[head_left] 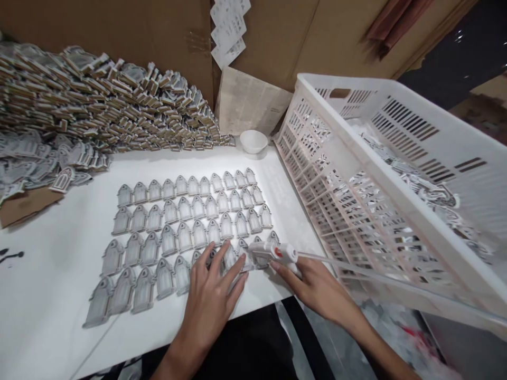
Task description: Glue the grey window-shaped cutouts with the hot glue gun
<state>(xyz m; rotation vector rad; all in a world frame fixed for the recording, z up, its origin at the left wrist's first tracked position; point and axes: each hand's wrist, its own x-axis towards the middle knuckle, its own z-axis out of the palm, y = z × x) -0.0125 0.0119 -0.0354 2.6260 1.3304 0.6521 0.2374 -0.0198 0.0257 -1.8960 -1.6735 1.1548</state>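
Fingers of the left hand spread flat on grey arch-shaped cutouts; right hand grips a glue gun.

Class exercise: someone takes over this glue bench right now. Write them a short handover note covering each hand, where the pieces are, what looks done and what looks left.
Left hand: flat, fingers spread on arch-shaped pieces in the front rows, holding them down.
Right hand: gripping the glue gun, its nozzle pointing left at the pieces beside the left fingers.
Laid-out arch pieces: five rows on the white table.
Stacked arch pieces: big pile at back left.
White bowl: behind the rows.
White crate: at right, holding more cut-outs.
Done: pieces are laid in rows. Which already carry glue cannot be told.
Left: apparently gluing; the stack is large.
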